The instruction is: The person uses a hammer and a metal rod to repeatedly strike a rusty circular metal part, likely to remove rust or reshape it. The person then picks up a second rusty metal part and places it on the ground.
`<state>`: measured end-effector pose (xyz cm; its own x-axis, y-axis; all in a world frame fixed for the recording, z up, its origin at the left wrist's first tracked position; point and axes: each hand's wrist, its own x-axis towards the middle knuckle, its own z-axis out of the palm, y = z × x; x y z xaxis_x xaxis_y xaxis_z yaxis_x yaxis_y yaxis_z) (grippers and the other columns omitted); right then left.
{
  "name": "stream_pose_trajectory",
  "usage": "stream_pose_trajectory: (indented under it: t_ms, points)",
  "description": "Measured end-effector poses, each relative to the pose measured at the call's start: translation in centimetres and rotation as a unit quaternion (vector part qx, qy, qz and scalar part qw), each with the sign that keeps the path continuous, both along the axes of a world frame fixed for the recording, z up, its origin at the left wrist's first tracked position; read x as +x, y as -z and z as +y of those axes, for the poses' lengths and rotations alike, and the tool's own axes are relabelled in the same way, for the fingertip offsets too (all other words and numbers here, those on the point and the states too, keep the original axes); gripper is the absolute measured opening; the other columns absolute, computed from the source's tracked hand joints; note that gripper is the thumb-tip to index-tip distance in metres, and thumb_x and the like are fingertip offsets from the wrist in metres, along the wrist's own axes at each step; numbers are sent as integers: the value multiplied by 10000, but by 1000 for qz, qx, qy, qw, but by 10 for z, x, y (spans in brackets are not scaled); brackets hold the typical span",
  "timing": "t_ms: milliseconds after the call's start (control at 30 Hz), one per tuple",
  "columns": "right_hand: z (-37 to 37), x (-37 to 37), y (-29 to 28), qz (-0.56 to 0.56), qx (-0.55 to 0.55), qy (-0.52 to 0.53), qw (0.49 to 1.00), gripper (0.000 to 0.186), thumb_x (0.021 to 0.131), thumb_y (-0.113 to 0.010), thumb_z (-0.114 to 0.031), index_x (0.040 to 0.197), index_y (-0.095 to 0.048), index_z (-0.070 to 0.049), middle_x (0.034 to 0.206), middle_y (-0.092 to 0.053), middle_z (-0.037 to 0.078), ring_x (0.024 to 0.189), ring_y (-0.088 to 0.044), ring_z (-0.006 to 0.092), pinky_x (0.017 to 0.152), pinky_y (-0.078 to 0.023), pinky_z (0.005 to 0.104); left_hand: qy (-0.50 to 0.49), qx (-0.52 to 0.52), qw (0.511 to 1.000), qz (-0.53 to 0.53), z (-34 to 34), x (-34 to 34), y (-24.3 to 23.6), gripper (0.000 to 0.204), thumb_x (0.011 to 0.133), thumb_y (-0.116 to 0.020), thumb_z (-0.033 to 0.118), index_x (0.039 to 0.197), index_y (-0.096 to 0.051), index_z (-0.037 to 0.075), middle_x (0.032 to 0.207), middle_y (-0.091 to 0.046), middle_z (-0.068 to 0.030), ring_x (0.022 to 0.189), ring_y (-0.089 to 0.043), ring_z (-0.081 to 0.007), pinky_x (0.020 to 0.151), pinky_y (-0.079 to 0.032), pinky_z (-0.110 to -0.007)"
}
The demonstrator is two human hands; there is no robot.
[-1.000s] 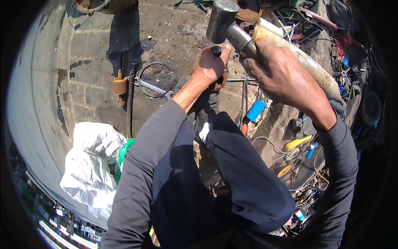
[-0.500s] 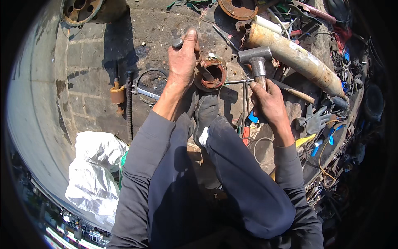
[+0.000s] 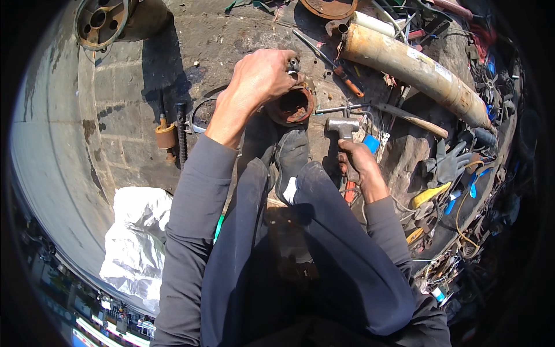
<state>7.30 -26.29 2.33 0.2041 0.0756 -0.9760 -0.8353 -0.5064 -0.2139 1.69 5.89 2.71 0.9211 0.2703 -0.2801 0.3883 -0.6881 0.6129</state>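
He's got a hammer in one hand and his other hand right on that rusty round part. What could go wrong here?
The left hand grips a small dark tool at the rim of the rusty round part, so a stray blow from the hammer in the right hand might catch fingers. The part sits just beyond the shoes; it could shift or tip onto them. Rust flakes may fly.

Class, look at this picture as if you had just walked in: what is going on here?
A person sits on the ground among scrap metal parts. The left hand holds a small dark tool at the rim of a rusty round metal part by the shoes. The right hand grips the handle of a hammer, its head lowered beside that part. A long rusty pipe lies beyond.
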Motion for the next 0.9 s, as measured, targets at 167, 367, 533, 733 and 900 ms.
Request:
stream_pose_trajectory:
  t_ms: [167, 367, 533, 733, 900]
  points:
    - [10, -3, -4, 1, -28, 31, 999, 127, 997, -627, -213, 969, -588, -96, 635, -575, 20, 423, -499, 146, 406, -410, 301, 49, -13, 998, 28, -14, -10, 21, 515, 782, -820, 236, 1258, -677, 102, 997, -731, -232, 968, -704, -432, 791, -567, -521]
    - [13, 10, -3, 33, -30, 14, 999, 128, 1009, -600, -232, 958, -580, -116, 634, -561, -10, 443, -499, 132, 411, -400, 307, 44, -13, 999, 14, -18, -26, 14, 456, 761, -810, 182, 1141, -589, 62, 884, -708, -216, 898, -686, -456, 716, -526, -554]
    - [12, 12, -2, 36, -22, 13, 999, 136, 995, -603, -201, 992, -632, -67, 637, -577, -1, 453, -534, 137, 418, -426, 318, 24, 14, 999, 30, -22, -44, 12, 319, 758, -716, 69, 1038, -566, 38, 792, -704, -225, 824, -703, -456, 697, -548, -566]
    - [13, -4, -4, -34, -18, -18, 999, 183, 1004, -596, -182, 974, -619, -4, 629, -572, 32, 442, -540, 163, 417, -427, 307, -24, -50, 998, -1, -12, -50, 17, 358, 860, -802, 259, 1076, -621, 38, 788, -683, -233, 824, -675, -472, 682, -517, -527]
    - [11, -11, -4, -44, -26, -43, 998, 190, 1010, -613, -233, 940, -592, -57, 628, -577, 34, 434, -518, 160, 438, -437, 300, -174, -171, 968, -56, -1, -45, -13, 401, 1017, -693, 395, 940, -692, 1, 728, -683, -123, 643, -639, -230, 599, -486, -388]
